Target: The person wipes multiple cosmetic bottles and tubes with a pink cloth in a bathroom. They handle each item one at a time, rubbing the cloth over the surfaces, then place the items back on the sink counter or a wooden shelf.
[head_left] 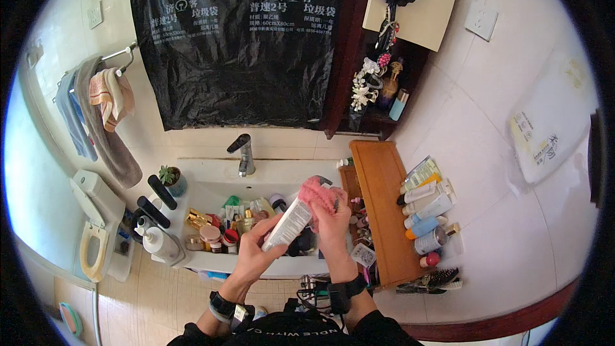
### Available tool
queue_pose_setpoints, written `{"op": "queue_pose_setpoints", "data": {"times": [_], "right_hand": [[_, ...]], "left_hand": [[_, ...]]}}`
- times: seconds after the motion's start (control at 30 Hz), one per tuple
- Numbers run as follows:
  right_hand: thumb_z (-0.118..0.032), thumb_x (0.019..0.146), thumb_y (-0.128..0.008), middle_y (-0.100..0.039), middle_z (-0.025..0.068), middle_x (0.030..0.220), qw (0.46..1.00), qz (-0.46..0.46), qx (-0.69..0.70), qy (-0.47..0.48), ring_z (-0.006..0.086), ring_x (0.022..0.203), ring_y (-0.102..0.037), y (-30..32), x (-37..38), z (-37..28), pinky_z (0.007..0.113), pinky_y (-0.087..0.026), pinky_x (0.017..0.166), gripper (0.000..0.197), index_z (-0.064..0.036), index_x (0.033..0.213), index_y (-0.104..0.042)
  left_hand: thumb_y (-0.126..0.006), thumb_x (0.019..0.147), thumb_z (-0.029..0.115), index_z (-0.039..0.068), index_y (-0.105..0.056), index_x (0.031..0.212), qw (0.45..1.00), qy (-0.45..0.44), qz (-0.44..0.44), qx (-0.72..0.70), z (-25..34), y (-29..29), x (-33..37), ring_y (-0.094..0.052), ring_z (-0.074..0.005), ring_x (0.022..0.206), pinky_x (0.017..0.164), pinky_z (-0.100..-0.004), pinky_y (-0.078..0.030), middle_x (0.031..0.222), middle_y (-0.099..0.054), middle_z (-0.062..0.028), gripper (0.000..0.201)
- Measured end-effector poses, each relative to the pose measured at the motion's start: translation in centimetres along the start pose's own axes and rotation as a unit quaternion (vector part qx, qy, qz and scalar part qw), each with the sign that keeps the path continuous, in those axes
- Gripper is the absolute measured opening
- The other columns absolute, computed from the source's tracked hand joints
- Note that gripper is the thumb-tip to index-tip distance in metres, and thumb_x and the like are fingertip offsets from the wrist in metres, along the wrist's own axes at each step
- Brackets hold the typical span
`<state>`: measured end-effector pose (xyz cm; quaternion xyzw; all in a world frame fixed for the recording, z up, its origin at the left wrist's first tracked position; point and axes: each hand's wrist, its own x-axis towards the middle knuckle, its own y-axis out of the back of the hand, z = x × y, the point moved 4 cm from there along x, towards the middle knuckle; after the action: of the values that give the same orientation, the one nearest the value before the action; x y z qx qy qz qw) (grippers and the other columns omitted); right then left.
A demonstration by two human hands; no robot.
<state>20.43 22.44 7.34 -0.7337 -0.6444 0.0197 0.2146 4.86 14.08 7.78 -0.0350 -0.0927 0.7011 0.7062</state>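
My left hand (259, 250) grips the lower end of a long white box (289, 223) printed with small text, held tilted above the sink. In my right hand (333, 221) is a pink cloth (317, 195), bunched over the upper end of the box and touching it. Below both hands, the white sink (198, 179) is filled with cosmetic jars, bottles and tubes, among them a red-lidded jar (230, 238) and a round pink compact (209, 233). My hands and the box hide part of this heap.
A chrome faucet (242, 154) rises behind the sink. To the left stand a white pump bottle (157, 241) and a potted succulent (170, 176). On the right, an orange-brown wooden cabinet door (384, 218) stands beside several bottles and tubes. Black plastic (237, 70) hangs at the back.
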Motion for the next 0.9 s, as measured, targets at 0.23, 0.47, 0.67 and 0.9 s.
{"op": "queue_pose_setpoints", "data": {"times": [0.23, 0.47, 0.67, 0.9], "right_hand": [[-0.006, 0.076, -0.071, -0.052, 0.0074, 0.107, 0.933, -0.097, -0.263, 0.224, 0.017, 0.092, -0.059, -4.5, -1.4, -1.9, 0.027, -0.05, 0.08, 0.027, 0.0022, 0.099, -0.059], [-0.004, 0.074, -0.075, -0.055, 0.0101, 0.106, 0.998, -0.047, 0.007, -0.038, 0.0154, 0.087, -0.06, -5.8, -3.9, -0.8, 0.025, -0.052, 0.073, 0.035, 0.004, 0.101, -0.054], [-0.004, 0.073, -0.074, -0.052, 0.0073, 0.105, 0.993, -0.027, -0.06, 0.095, 0.0178, 0.095, -0.057, -8.1, -5.3, -1.6, 0.027, -0.053, 0.075, 0.029, 0.0039, 0.097, -0.059], [-0.01, 0.069, -0.077, -0.049, 0.0084, 0.104, 0.983, 0.017, -0.162, 0.084, 0.0218, 0.098, -0.053, -7.4, -5.7, 0.5, 0.032, -0.045, 0.086, 0.025, -0.0009, 0.091, -0.067]], "left_hand": [[-0.063, 0.074, -0.007, -0.001, -0.051, 0.131, 0.997, -0.051, -0.026, 0.048, 1.6, 3.1, -1.7, -0.056, -0.0134, 0.104, 0.087, -0.0263, -0.047, 0.118, -0.057, -0.0068, 0.058], [-0.062, 0.075, -0.008, -0.003, -0.049, 0.132, 0.994, -0.025, 0.012, -0.101, 1.1, 6.9, -2.9, -0.058, -0.0152, 0.104, 0.089, -0.0264, -0.046, 0.118, -0.06, -0.0085, 0.058], [-0.062, 0.074, -0.007, -0.001, -0.051, 0.13, 0.992, -0.106, 0.01, 0.073, 0.9, 8.7, -2.9, -0.056, -0.0161, 0.106, 0.091, -0.0282, -0.044, 0.118, -0.058, -0.0099, 0.058], [-0.059, 0.075, -0.006, -0.001, -0.051, 0.13, 0.995, -0.053, 0.039, -0.074, 1.8, 9.4, -3.6, -0.056, -0.0146, 0.108, 0.088, -0.028, -0.046, 0.122, -0.057, -0.01, 0.056]]}}
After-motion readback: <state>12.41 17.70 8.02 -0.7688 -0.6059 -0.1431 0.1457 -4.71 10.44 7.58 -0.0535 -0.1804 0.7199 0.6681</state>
